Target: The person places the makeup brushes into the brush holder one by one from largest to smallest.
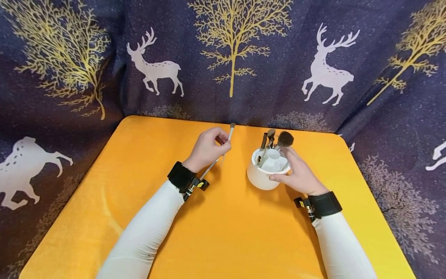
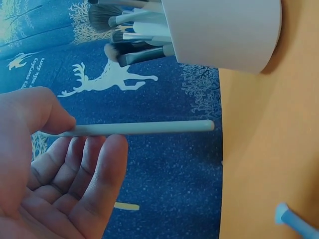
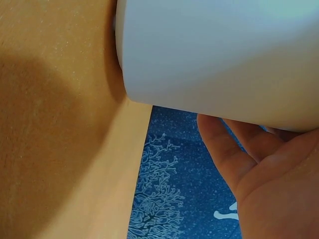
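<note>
My left hand (image 1: 210, 148) pinches a slim makeup brush (image 1: 230, 133) between thumb and fingertips, above the table. Its dark bristle head points up and away in the head view; the pale handle (image 2: 169, 127) shows in the left wrist view. My right hand (image 1: 299, 173) holds a white round brush holder (image 1: 262, 179) at its right side, thumb at the near rim, fingers partly hidden behind the wall. Several makeup brushes stand in it, among them a large fluffy dark one (image 1: 285, 138). White dividers (image 1: 273, 164) show inside the holder.
A pale slim stick (image 1: 209, 169), like a brush handle, lies near my left wrist. The orange table (image 1: 223, 232) ends at the back against a dark blue curtain (image 1: 209, 104) printed with deer and trees. Both wrists wear black straps with small cameras.
</note>
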Tool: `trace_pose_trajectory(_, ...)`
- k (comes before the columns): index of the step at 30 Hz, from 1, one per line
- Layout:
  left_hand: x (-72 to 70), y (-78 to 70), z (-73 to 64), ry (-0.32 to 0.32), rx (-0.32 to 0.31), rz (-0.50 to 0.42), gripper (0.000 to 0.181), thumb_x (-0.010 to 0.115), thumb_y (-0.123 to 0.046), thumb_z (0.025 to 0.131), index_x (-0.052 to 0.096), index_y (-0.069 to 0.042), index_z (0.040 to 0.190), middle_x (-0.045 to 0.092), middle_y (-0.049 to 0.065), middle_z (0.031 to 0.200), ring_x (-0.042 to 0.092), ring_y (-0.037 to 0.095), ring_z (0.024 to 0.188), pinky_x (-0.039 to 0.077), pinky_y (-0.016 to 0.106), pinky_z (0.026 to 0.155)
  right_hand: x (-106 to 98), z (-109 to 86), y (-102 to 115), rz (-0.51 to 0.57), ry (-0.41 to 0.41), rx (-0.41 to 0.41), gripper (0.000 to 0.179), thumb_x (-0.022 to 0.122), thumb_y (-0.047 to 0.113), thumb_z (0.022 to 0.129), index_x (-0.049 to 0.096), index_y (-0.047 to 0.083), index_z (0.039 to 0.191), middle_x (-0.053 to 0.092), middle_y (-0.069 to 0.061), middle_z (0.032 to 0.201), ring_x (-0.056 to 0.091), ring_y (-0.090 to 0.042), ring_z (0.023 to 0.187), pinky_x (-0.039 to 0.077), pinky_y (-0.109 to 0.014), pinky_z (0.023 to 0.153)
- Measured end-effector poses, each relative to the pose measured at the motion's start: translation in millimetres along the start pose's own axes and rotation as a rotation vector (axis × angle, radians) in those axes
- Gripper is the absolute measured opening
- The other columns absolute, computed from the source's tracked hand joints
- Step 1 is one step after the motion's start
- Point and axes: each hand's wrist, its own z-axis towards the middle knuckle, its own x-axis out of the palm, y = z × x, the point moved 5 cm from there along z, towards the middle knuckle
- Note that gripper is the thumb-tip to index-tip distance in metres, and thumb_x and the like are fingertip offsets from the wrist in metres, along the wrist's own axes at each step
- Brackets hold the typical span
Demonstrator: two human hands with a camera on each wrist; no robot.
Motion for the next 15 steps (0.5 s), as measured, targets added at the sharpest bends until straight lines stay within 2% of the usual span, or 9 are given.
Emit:
trace_pose_trajectory(8,6.7,-8.1,2.3,-0.015,0.007,-0.043,0.008,0.077,-0.012,0.098,0.072,-0.009,0.105,0.071,0.004,0.098,0.066,0.021,0.091,0.053,0.035,0.081,0.1,0.9,-0.9,-0.002,-0.002,0.003,0.107,0.097,0.037,0.088,0.037,0.004,0.170,0.043,-0.021,0.168,0.048,-0.045,0.150,0.040,-0.070,0.118)
trace_pose_trajectory(15,14.2,-11.0,5.2,0.005,-0.007,-0.118,0.009,0.077,-0.011,0.101,0.072,-0.007,0.108,0.071,0.005,0.097,0.071,0.026,0.083,0.062,0.035,0.072,1.3,0.0,-0.3,0.004,0.004,0.007,0.107,0.097,0.037,0.088,0.036,0.006,0.171,0.044,-0.020,0.168,0.049,-0.044,0.150,0.041,-0.069,0.119)
